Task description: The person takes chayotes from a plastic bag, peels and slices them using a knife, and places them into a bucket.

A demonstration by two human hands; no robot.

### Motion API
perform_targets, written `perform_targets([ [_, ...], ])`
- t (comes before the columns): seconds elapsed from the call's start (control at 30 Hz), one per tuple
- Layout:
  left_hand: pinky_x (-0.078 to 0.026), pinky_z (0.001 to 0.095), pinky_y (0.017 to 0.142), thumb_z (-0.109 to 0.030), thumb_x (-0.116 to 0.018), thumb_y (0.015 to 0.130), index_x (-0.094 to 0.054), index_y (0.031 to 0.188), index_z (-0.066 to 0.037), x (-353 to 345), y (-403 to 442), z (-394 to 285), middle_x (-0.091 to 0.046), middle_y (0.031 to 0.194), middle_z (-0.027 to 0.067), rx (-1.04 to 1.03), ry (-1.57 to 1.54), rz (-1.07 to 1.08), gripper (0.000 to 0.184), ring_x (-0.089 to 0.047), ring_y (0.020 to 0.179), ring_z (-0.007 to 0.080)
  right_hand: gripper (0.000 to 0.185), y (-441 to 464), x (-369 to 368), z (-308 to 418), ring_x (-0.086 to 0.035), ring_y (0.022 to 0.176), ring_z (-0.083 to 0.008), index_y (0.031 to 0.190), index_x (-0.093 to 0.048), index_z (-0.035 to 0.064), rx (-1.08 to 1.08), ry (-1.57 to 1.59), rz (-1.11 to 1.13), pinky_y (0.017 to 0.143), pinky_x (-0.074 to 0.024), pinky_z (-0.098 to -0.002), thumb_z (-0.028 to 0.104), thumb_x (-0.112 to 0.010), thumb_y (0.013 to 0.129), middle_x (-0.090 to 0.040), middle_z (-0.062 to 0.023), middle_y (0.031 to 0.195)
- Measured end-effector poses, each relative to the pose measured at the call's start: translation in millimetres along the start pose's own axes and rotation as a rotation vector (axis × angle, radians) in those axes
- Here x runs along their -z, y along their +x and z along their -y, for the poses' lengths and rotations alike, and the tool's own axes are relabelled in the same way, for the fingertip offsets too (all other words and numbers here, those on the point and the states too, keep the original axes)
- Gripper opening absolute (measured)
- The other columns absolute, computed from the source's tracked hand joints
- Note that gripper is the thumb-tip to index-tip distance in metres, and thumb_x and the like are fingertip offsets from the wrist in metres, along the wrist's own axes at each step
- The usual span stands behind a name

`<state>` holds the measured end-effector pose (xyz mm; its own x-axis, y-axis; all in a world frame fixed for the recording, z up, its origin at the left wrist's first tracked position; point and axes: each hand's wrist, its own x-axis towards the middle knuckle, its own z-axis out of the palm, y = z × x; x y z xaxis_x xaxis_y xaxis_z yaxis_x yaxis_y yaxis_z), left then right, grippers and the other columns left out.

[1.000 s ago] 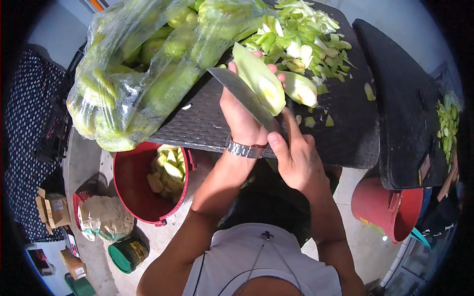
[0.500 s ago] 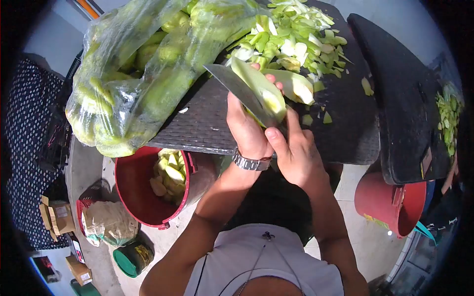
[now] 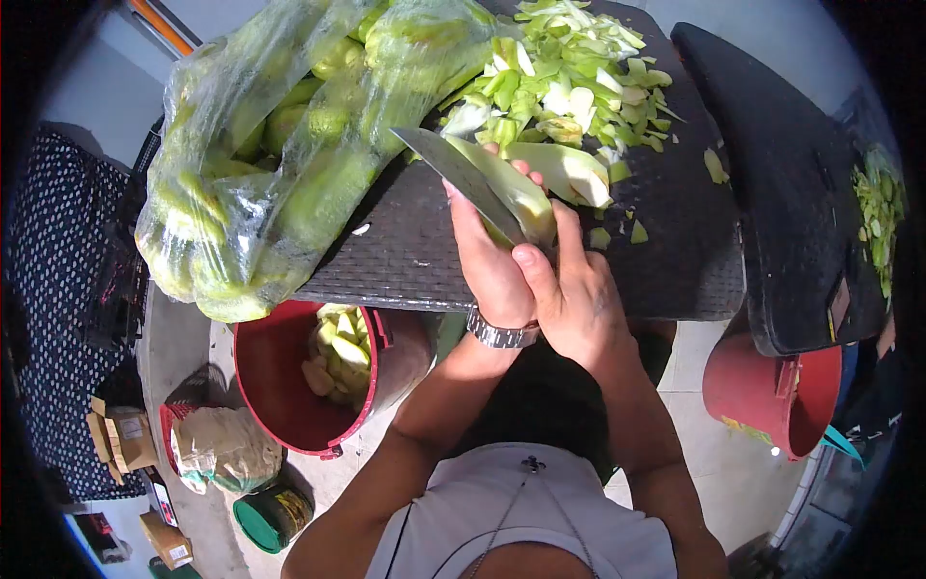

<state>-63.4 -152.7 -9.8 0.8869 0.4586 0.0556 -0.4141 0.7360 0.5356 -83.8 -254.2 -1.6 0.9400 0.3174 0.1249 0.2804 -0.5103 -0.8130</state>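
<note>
In my left hand (image 3: 494,270), which wears a metal watch (image 3: 502,330), lies a pale green cut piece of what looks like chayote (image 3: 511,188), the fingers curled around its far side. My right hand (image 3: 581,294) is closed by the near end of a wide-bladed knife (image 3: 461,176); its handle is hidden in the grip. The blade points up and left, lying along the chayote's left side. Just beyond my hands, another pale cut piece (image 3: 571,174) rests on the dark woven tabletop (image 3: 405,236).
A clear plastic bag (image 3: 207,227) of green chayotes covers the table's left part. Peelings (image 3: 564,92) are heaped at the back. Below stands a red bucket (image 3: 280,386) holding cut pieces. To the right are a second black table (image 3: 781,193) and another red bucket (image 3: 752,386).
The knife and chayote have tilted slightly within my hands, the cut face turning more toward the right. The whole view has shifted a little. Both grips stay the same.
</note>
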Motion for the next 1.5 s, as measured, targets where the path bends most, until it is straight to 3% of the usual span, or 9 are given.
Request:
perform_targets([
  [0.27,-0.055,0.035,0.086,-0.048,-0.034,0.112,-0.05,0.138,0.0,0.6,13.6,-3.6,-0.065,0.111,0.015,-0.088,0.158,-0.016,0.057,-0.065,0.096,0.0231,0.056,-2.7,0.5,19.2,-0.069,0.102,-0.0498,0.157,-0.038,0.0126,0.039,0.087,-0.063,0.08,-0.0563,-0.0512,0.035,-0.053,0.107,-0.07,-0.0327,0.103],
  [0.5,-0.057,0.0393,0.082,-0.049,-0.04,0.11,-0.056,0.13,-0.003,1.4,16.0,-12.4,-0.067,0.106,0.0122,0.016,0.261,-0.074,0.052,-0.068,0.092,0.025,0.048,4.4,-12.0,-2.2,-0.071,0.078,-0.0466,0.152,-0.051,0.0157,0.288,0.25,-0.124,0.064,-0.0562,-0.0498,0.031,-0.055,0.107,-0.068,-0.0276,0.08],
  [0.57,-0.058,0.0416,0.081,-0.051,-0.042,0.108,-0.057,0.128,-0.005,3.2,19.6,-14.0,-0.067,0.106,0.0115,0.052,0.252,-0.065,0.053,-0.068,0.093,0.026,0.047,4.5,11.4,7.8,-0.063,0.049,-0.031,0.117,-0.067,0.0043,-0.025,0.41,0.099,0.047,-0.0502,-0.0415,0.046,-0.047,0.109,-0.06,-0.0168,0.061],
  [0.63,-0.058,0.0413,0.081,-0.053,-0.043,0.108,-0.06,0.125,-0.004,5.3,26.9,-15.8,-0.068,0.106,0.0104,0.094,0.195,-0.029,0.055,-0.069,0.093,0.025,0.061,14.3,34.8,2.9,-0.054,0.039,-0.0218,0.096,-0.065,0.0012,-0.355,0.701,0.428,0.04,-0.0453,-0.0357,0.055,-0.04,0.109,-0.055,-0.0111,0.055],
  [0.67,-0.057,0.0411,0.082,-0.052,-0.043,0.108,-0.061,0.125,-0.003,-1.6,30.8,-16.0,-0.07,0.108,0.0095,0.114,0.063,-0.093,0.055,-0.07,0.095,0.0246,0.077,11.6,40.8,14.3,-0.04,0.031,-0.0123,0.07,-0.05,0.0067,-0.387,0.753,0.377,0.033,-0.0384,-0.0277,0.071,-0.026,0.105,-0.044,-0.0037,0.047],
  [0.77,-0.057,0.0422,0.088,-0.046,-0.045,0.107,-0.061,0.128,-0.004,28.0,44.9,-23.5,-0.072,0.113,0.0106,0.34,-0.12,0.241,0.049,-0.071,0.101,0.0253,0.08,10.6,43.0,-2.2,-0.046,0.034,-0.0138,0.113,-0.066,0.0002,-0.375,0.871,0.307,0.036,-0.0418,-0.0279,0.07,-0.028,0.105,-0.056,-0.0098,0.058],
  [0.97,-0.058,0.0415,0.087,-0.045,-0.049,0.105,-0.061,0.126,-0.001,16.5,41.8,-22.4,-0.072,0.113,0.0121,0.337,-0.098,-0.011,0.05,-0.071,0.098,0.0265,0.058,1.7,38.6,-6.8,-0.056,0.043,-0.0153,0.123,-0.063,0.0003,-0.305,0.727,0.288,0.046,-0.0472,-0.0292,0.05,-0.034,0.111,-0.063,-0.0134,0.066],
  [1.07,-0.058,0.0409,0.086,-0.043,-0.05,0.105,-0.061,0.127,0.0,21.7,45.3,-20.4,-0.072,0.113,0.0131,0.286,-0.036,0.006,0.05,-0.072,0.095,0.0265,0.05,-6.1,29.7,-10.3,-0.053,0.04,-0.015,0.117,-0.063,-0.0003,-0.231,0.525,0.116,0.041,-0.044,-0.0267,0.04,-0.035,0.113,-0.061,-0.0125,0.065],
  [1.5,-0.059,0.0379,0.087,-0.042,-0.052,0.105,-0.061,0.131,-0.002,18.1,42.1,-26.2,-0.073,0.115,0.011,0.315,0.033,0.057,0.048,-0.073,0.097,0.0228,0.035,-12.4,36.1,-14.3,-0.052,0.039,-0.0136,0.101,-0.058,-0.0009,-0.247,0.575,0.174,0.041,-0.0402,-0.0295,0.027,-0.041,0.112,-0.06,-0.0107,0.062],
])
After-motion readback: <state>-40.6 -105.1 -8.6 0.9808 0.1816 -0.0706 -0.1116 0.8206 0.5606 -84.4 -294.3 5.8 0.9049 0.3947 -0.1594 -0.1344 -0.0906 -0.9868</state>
